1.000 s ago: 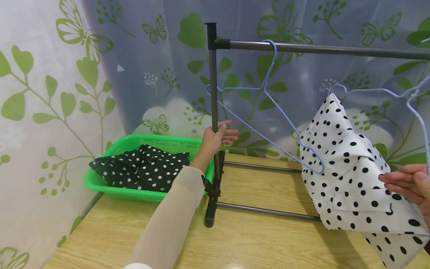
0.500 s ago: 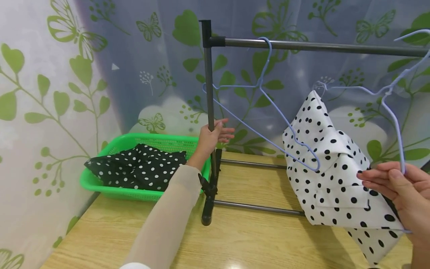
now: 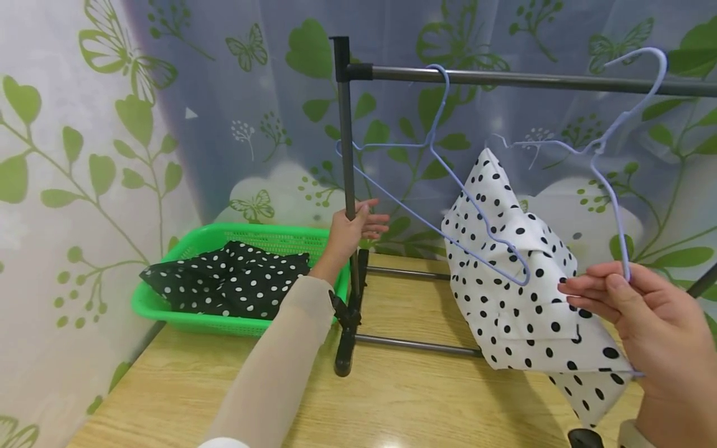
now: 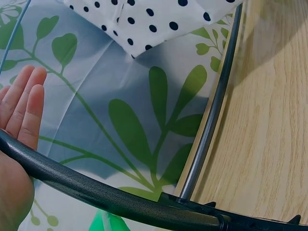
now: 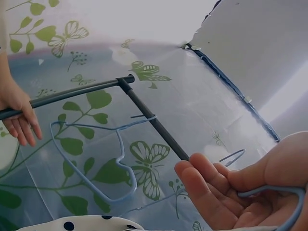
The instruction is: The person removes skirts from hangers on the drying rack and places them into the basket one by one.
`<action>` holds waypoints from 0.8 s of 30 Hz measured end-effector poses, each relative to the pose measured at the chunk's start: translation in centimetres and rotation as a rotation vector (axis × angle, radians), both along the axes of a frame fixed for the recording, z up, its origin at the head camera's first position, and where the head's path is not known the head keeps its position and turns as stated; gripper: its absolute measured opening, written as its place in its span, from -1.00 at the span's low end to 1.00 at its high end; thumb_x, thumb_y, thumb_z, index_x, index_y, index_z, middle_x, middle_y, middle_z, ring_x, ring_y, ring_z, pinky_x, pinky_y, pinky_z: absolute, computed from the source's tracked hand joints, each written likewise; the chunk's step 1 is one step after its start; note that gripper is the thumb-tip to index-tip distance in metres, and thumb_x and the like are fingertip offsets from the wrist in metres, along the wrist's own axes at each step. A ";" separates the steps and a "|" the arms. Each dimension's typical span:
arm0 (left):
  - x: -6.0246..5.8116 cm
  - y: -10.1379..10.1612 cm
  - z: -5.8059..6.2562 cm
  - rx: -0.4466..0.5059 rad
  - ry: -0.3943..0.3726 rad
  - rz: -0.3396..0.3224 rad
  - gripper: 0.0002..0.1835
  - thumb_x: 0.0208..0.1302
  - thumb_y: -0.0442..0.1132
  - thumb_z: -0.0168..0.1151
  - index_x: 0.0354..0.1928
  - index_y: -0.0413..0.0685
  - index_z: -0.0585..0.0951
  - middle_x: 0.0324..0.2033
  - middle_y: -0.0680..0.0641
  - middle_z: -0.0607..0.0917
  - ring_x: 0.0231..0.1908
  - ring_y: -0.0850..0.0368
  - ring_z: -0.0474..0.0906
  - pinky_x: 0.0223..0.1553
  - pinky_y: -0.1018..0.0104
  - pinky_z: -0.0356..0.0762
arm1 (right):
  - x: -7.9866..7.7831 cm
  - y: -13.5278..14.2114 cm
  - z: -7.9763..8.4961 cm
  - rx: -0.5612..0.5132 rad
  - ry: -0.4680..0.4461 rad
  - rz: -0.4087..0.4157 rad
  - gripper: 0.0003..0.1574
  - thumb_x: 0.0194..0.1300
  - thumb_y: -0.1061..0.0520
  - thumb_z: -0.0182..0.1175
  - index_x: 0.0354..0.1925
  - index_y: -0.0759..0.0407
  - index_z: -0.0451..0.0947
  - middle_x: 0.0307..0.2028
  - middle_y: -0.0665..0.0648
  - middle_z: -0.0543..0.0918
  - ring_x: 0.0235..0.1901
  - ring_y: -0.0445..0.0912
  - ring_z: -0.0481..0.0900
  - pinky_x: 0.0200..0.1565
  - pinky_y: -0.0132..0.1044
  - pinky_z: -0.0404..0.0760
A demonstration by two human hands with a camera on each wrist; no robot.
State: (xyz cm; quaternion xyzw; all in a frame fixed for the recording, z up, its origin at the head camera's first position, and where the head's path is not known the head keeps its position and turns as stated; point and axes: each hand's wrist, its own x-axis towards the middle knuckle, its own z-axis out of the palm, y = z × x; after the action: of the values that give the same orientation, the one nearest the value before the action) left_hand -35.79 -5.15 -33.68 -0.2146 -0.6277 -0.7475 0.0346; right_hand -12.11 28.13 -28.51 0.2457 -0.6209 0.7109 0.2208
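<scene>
My left hand (image 3: 350, 231) rests against the upright post (image 3: 345, 149) of a dark metal clothes rack. Its fingers stretch straight out past the post; in the left wrist view the post (image 4: 110, 195) crosses the palm. My right hand (image 3: 652, 330) pinches one end of a blue hanger (image 3: 610, 186) between thumb and fingers. From that hanger hangs a white garment with black dots (image 3: 515, 280), creased and folded at its lower corner. The hanger's hook stands in front of the top rail in the head view. Part of the hanger lies hidden behind the garment.
A second blue hanger (image 3: 476, 208) hangs bare on the top rail (image 3: 521, 79) near the left post, overlapping the white garment. On the left, a green basket (image 3: 224, 323) holds a black garment with white dots (image 3: 235, 280). The rack stands on a wooden table (image 3: 403, 392) before a leaf-patterned curtain (image 3: 269, 81).
My right hand has come leftward into view, carrying the hanger and white garment toward the bare hanger. My left hand stays at the post.
</scene>
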 end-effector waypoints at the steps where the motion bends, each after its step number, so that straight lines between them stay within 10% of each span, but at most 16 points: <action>1: 0.0 0.0 0.0 0.000 0.002 0.002 -0.55 0.53 -0.14 -0.05 0.28 -0.28 0.44 -0.12 -0.28 0.72 -0.31 0.13 0.73 -0.23 0.23 0.68 | 0.0 -0.1 0.0 0.006 -0.018 -0.004 -0.74 0.49 0.38 -0.17 -0.09 0.48 0.46 -0.22 0.25 0.73 -0.19 -0.04 0.73 -0.15 -0.32 0.65; 17: -0.1 0.3 0.1 0.002 -0.006 0.003 -0.58 0.52 -0.13 -0.04 0.26 -0.21 0.48 -0.13 -0.26 0.72 -0.31 0.13 0.73 -0.26 0.24 0.68 | -0.3 -1.2 0.3 0.035 -0.073 -0.043 -0.76 0.49 0.34 -0.10 -0.09 0.44 0.49 -0.22 0.22 0.73 -0.22 -0.06 0.73 -0.16 -0.31 0.66; 24: 0.6 0.1 0.3 -0.045 -0.001 0.121 -0.64 0.48 -0.14 0.05 0.16 -0.20 0.56 -0.13 -0.28 0.72 -0.24 0.07 0.72 -0.19 0.17 0.67 | -0.5 -1.7 0.0 0.103 -0.066 -0.037 -0.74 0.51 0.32 -0.14 -0.09 0.43 0.48 -0.23 0.20 0.73 -0.23 -0.07 0.73 -0.17 -0.32 0.66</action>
State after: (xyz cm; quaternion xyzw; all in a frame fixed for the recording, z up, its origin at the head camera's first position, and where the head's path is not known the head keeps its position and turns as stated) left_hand -35.23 -5.07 -33.37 -0.1767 -0.6562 -0.7298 0.0744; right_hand -12.60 26.41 -28.50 0.2213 -0.6680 0.6817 0.2005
